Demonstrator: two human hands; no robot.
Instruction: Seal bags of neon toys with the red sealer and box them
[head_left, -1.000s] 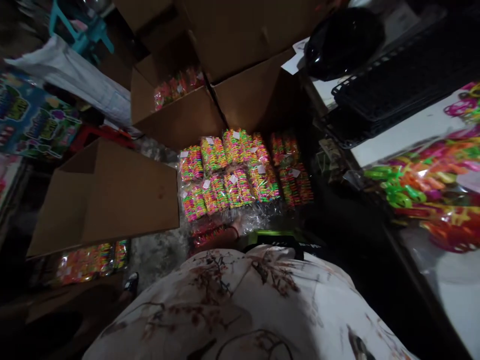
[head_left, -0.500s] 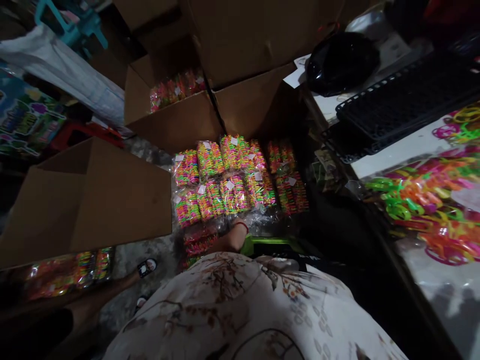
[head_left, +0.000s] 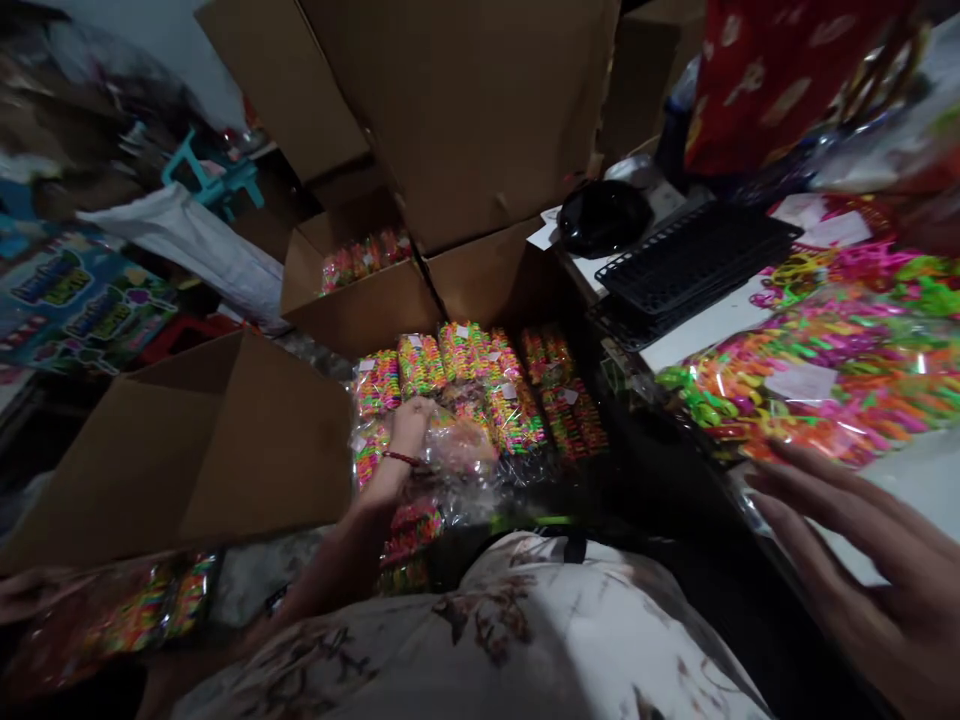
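Note:
My left hand [head_left: 411, 425], with a red bracelet on its wrist, is closed on a clear plastic pack [head_left: 461, 445] of small bright plastic pieces. The pack is blurred, and my fingertips are partly hidden. Around it lie several similar packs [head_left: 517, 415] in rows, each with a white paper label. My right hand [head_left: 855, 560] is open, its fingers spread over the edge of the white table [head_left: 911, 480]. It is nearest to a large clear bag [head_left: 832, 370] of bright plastic pieces with a white slip of paper.
An open cardboard box [head_left: 277, 440] stands at left; another box [head_left: 360, 300] behind holds more packs. Black plastic baskets [head_left: 697, 260] and a shiny black object [head_left: 604, 220] sit on the table. At lower left, another person's hand [head_left: 30, 590] is by more packs [head_left: 135, 620].
My left hand has moved forward and left from near my lap, onto a pack in the rows. My right hand has come into view at right. The view has shifted to show more of the table.

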